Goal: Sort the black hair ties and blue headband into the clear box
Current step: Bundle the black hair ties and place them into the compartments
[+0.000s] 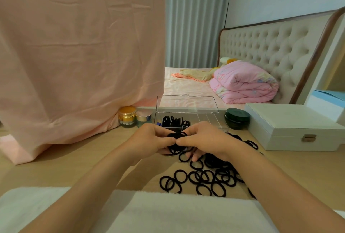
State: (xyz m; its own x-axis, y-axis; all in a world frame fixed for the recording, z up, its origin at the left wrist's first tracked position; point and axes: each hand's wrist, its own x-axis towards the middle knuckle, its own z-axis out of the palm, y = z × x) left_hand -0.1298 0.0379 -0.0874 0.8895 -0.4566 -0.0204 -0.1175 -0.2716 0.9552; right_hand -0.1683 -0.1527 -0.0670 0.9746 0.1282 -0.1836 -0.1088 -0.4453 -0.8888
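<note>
Fingertips [172,140] meet right in the middle, thumbs of the left hand [149,139] and right hand [207,139] pressed tip to tip, and between them sits a small bundle of black hair ties [176,135] being pinched and gathered into a stack. Both hands hover just in front of the clear box [186,120], whose lid [186,103] stands open and upright behind it. Inside, the left compartments already hold a good clutch of black ties [175,120], and there's a speck of blue [159,124] at the box's left edge. That may be the headband, though it's too small to call for sure.

On the wooden tabletop [74,158] there's plenty of work left: a loose scatter of ties [209,176] spreads out below and to the right of the hands, with a few more trailing toward the white case [291,126].

So this looks like the bundling step, squaring up a handful before it goes in. By my read the job is well short of halfway. Next up, the hands need to carry that stack forward over the front wall and drop it into a compartment with room. The right-hand sections look empty. Grip must stay firm; these springy loops could pop free and roll back among the rest.
</note>
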